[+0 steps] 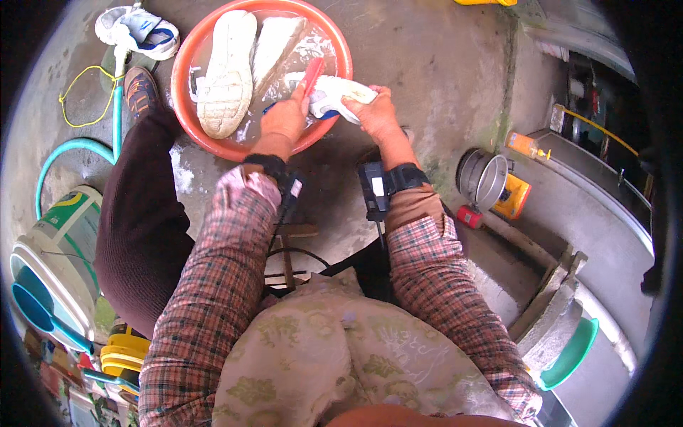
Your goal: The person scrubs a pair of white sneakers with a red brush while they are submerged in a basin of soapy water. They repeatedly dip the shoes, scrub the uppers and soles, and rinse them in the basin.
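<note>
My left hand (284, 120) grips a red scrubbing brush (315, 74), which rests against a white shoe with blue trim (337, 92). My right hand (376, 111) holds that shoe by one end, over the right rim of an orange-red plastic basin (181, 101). Inside the basin, in murky, sudsy water, a white shoe (227, 74) lies with its sole up. Beside it leans a second white shoe (278, 45), tilted on its side. The brush's bristles are mostly hidden from this angle.
At upper left are white shoes (140, 33), a turquoise hose (72, 147) and a yellow cord loop (66, 109). A white-green bucket (69, 219) holds a blue dipper (34, 309). Rightward stand a metal pot (483, 179), an orange pump bottle (523, 144) and a green basin (576, 357).
</note>
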`<state>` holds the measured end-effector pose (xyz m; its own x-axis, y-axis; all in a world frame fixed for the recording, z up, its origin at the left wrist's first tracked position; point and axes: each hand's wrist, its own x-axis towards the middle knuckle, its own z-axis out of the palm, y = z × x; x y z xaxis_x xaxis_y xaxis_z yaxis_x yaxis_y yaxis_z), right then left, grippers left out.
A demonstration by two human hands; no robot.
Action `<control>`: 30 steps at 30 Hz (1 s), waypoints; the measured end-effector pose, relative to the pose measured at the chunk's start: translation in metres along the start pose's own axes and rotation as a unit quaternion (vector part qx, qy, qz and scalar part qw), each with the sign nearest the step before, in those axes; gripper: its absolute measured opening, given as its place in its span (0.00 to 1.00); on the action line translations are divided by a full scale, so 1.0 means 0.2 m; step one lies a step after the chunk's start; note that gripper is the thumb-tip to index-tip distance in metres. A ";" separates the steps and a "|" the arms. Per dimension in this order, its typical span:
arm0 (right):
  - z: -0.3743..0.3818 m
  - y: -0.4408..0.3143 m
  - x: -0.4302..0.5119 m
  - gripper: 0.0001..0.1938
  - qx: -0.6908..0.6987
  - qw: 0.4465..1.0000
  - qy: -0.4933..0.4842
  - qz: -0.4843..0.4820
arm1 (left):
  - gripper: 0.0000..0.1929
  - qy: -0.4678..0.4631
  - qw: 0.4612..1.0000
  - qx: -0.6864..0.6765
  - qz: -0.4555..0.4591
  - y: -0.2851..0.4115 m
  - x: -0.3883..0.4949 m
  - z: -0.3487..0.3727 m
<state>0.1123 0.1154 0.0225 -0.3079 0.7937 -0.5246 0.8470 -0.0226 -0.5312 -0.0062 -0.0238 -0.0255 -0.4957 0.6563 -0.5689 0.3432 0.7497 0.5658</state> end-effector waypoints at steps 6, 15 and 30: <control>0.01 0.06 0.06 0.43 -0.007 1.000 0.003 -0.004 | 0.26 0.009 0.996 0.042 -0.074 -0.24 0.13 0.04; -0.05 -0.10 -0.09 0.47 -0.066 0.993 0.052 -0.079 | 0.23 0.146 0.961 -0.186 0.143 0.01 -0.11 -0.08; 0.07 0.01 -0.18 0.36 0.288 0.957 -0.030 -0.028 | 0.22 0.164 0.970 -0.051 0.170 0.03 -0.32 -0.12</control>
<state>0.1185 0.0784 0.0300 -0.3838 0.7679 -0.5129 0.4548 -0.3262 -0.8287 0.0084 -0.0633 0.0301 -0.6013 0.7888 -0.1273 0.4588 0.4713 0.7533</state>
